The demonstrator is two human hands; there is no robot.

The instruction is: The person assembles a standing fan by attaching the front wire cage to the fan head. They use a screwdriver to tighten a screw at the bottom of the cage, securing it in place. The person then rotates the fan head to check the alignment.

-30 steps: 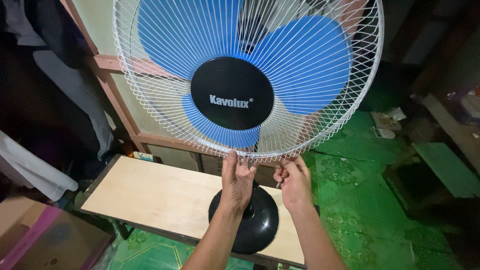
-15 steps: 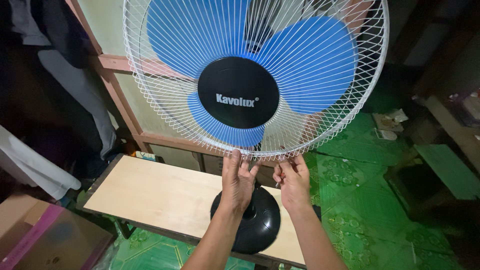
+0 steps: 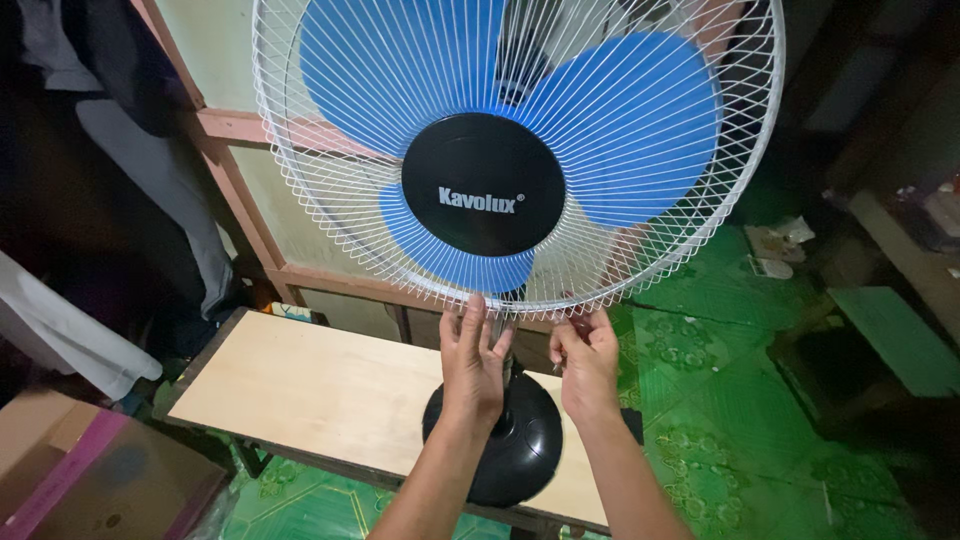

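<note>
The fan (image 3: 520, 150) stands on a wooden bench (image 3: 320, 385), its round black base (image 3: 515, 450) at 6 o'clock. Left hand (image 3: 472, 360) lies flat, fingers spread, against the white grille's (image 3: 700, 210) bottom rim. Right hand (image 3: 585, 360), at 3 o'clock of the left, pinches that rim narrowly. Green floor (image 3: 720, 400) lies beyond.

White wire fan guard (image 3: 690, 230), glossy blue plastic blades (image 3: 630, 130), glossy black base (image 3: 520, 450), matt pale wooden tabletop (image 3: 320, 390)
</note>
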